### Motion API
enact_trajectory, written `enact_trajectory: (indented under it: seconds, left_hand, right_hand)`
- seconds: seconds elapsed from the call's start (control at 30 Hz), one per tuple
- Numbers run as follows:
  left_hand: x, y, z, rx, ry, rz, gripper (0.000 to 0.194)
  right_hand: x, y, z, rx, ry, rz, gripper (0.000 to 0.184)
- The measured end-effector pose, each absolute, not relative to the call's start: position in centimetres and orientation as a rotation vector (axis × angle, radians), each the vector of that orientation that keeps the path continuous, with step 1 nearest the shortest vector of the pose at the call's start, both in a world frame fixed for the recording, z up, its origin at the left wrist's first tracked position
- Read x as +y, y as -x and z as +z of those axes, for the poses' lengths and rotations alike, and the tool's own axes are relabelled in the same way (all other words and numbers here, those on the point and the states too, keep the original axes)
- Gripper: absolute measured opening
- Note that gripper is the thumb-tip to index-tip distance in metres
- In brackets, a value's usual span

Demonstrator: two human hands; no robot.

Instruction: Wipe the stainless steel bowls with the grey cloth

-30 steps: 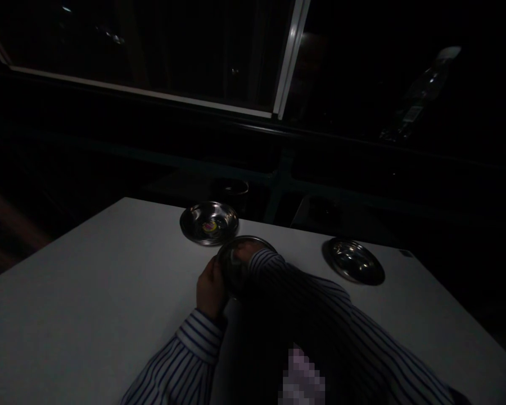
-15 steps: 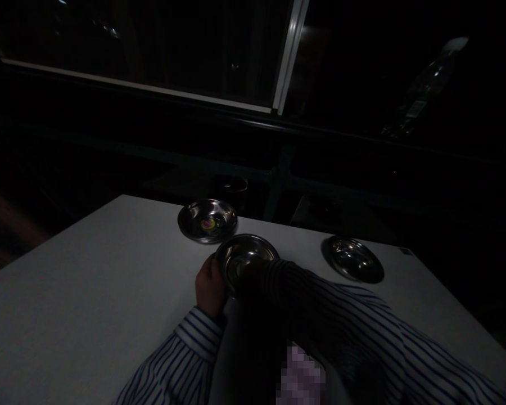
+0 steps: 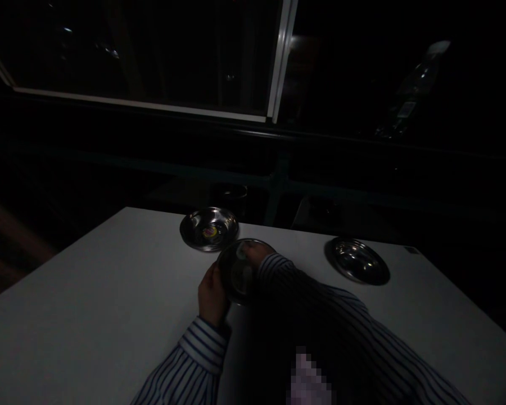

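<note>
A shallow stainless steel bowl (image 3: 231,281) is tilted in front of me at the middle of the white table. My left hand (image 3: 212,295) is closed on its left rim, the thumb side toward the bowl. Inside the bowl, near the far rim, my right hand (image 3: 256,253) has its fingers bent together. A small pale patch (image 3: 241,251) shows at those fingertips; whether it is a held piece or a reflection is too dark to tell. Just beyond the bowl stands a second steel bowl (image 3: 194,230) with a yellow and pink sticker inside.
A third steel dish (image 3: 360,261) lies toward the right on the white table (image 3: 93,315). A dark label (image 3: 412,250) sits at the far right corner. Behind the table are a window frame (image 3: 139,105) and a clear bottle (image 3: 417,84) on a dark ledge.
My right hand has moved from the bowl's lower inside up toward its far rim. The bowl has tilted and looks darker inside. The whole view has shifted slightly.
</note>
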State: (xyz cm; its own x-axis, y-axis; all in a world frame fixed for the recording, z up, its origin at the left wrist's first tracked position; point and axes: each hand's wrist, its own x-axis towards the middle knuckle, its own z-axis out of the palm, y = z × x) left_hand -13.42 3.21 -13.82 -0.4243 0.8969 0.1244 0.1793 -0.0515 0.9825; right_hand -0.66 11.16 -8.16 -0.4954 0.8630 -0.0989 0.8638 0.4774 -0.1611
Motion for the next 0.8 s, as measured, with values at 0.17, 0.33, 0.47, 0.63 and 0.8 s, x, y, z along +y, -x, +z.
enact_trajectory:
  seconds: [0.17,0.33,0.47,0.63,0.8]
  left_hand:
    - [3.1,13.1,-13.6,1.582,-1.163,1.507,0.043]
    - [3.0,12.6,-13.1,1.527,-1.202,1.494,0.042]
    - [3.1,12.7,-13.0,1.508,-1.210,1.502,0.041]
    - [3.1,12.8,-13.2,1.537,-1.184,1.499,0.044]
    - [3.1,12.5,-13.1,1.537,-1.179,1.513,0.044]
  right_hand:
    - [10.8,-0.5,-7.8,2.646,-1.813,-0.229,0.043]
    - [11.0,1.4,-7.6,2.651,-1.784,-0.207,0.034]
    - [10.5,3.2,-7.8,2.781,-1.588,-0.236,0.029]
    - [9.3,4.1,-8.2,2.889,-1.343,-0.309,0.025]
    - [10.6,2.7,-7.4,2.754,-1.574,-0.244,0.028]
